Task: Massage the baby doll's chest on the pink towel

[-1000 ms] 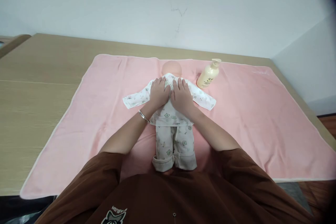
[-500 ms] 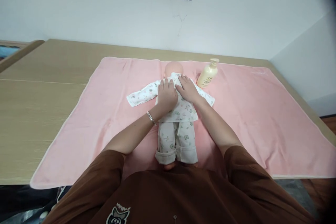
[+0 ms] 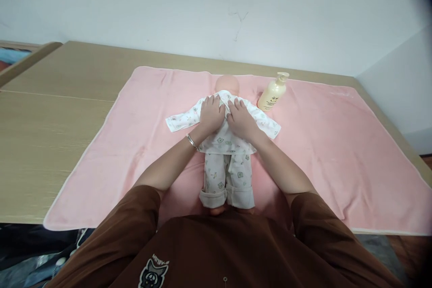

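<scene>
A doll point(image 3: 227, 83) lies stretched out on a pink blanket, its bald head toward the wall. It wears a white printed shirt point(image 3: 221, 144) and matching trousers point(image 3: 240, 174) with the cuffs rolled up. Both sleeves spread outward; no doll hands show at their ends. My left hand point(image 3: 212, 114) rests on the left of the shirt's chest, fingers extended, a bracelet point(image 3: 192, 141) at the wrist. Opposite it, my right hand point(image 3: 242, 120) lies on the right of the chest with its fingers apart. The shirt's front edge runs between my thumbs.
The pink blanket point(image 3: 324, 153) covers much of the wooden table point(image 3: 60, 144). A pale yellow pump bottle point(image 3: 272, 95) stands on it, right of the doll's head. Behind the table rises a white wall point(image 3: 168, 13). Bags or dark items point(image 3: 37, 252) sit below the table's left front edge.
My hands stay on the doll's chest, their fingers now slightly more bent. The right hand has shifted a little lower on the shirt. The view has moved slightly.
</scene>
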Action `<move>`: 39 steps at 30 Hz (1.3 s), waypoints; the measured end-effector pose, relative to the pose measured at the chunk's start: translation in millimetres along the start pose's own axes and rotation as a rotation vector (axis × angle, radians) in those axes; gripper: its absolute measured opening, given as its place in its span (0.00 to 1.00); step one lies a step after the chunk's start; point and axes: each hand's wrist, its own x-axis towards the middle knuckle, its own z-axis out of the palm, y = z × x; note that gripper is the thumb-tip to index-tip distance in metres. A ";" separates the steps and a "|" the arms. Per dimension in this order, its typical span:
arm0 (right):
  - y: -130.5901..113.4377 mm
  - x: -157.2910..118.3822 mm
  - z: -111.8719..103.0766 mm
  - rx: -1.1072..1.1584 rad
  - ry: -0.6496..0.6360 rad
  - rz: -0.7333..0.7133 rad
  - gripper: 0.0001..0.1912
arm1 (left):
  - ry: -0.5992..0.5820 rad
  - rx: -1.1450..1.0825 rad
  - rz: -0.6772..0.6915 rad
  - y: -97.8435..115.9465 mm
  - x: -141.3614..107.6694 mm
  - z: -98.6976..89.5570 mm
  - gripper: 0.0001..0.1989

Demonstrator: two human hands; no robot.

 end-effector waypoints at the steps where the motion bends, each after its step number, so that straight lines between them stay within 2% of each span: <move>1: 5.7 4.0 -2.0 0.034 -0.010 -0.001 0.33 | 0.017 0.008 -0.002 2.0 -3.6 2.1 0.26; 5: 22.2 16.3 -4.9 0.112 -0.005 0.005 0.33 | 0.045 0.016 0.016 7.3 -13.3 5.3 0.27; 13: 8.8 9.0 5.1 0.071 0.082 -0.003 0.32 | -0.005 0.056 0.044 10.8 -17.2 -5.7 0.29; 16: 17.2 14.7 2.4 0.120 0.091 -0.028 0.30 | -0.009 0.052 0.102 9.8 -16.5 -9.0 0.29; 20: 27.6 22.3 0.4 0.122 0.109 0.044 0.32 | -0.030 0.021 0.100 5.0 -10.1 -9.7 0.29; 24: 12.2 13.1 6.6 0.030 0.126 0.077 0.32 | -0.048 -0.004 0.030 -1.0 -1.6 -8.7 0.31; 28: -0.8 6.8 12.7 0.034 0.148 -0.048 0.30 | -0.058 -0.008 0.015 -4.5 1.9 -7.8 0.31; 30: 6.2 12.3 12.9 0.081 0.149 -0.063 0.30 | -0.039 0.009 0.025 -3.4 -0.2 -7.2 0.30; 35: 38.7 31.7 6.2 0.144 0.132 0.050 0.34 | 0.027 0.025 0.048 6.8 -14.7 -3.8 0.29; 39: 37.3 31.0 1.5 0.061 0.113 0.057 0.34 | 0.074 0.013 0.062 10.9 -22.2 0.9 0.29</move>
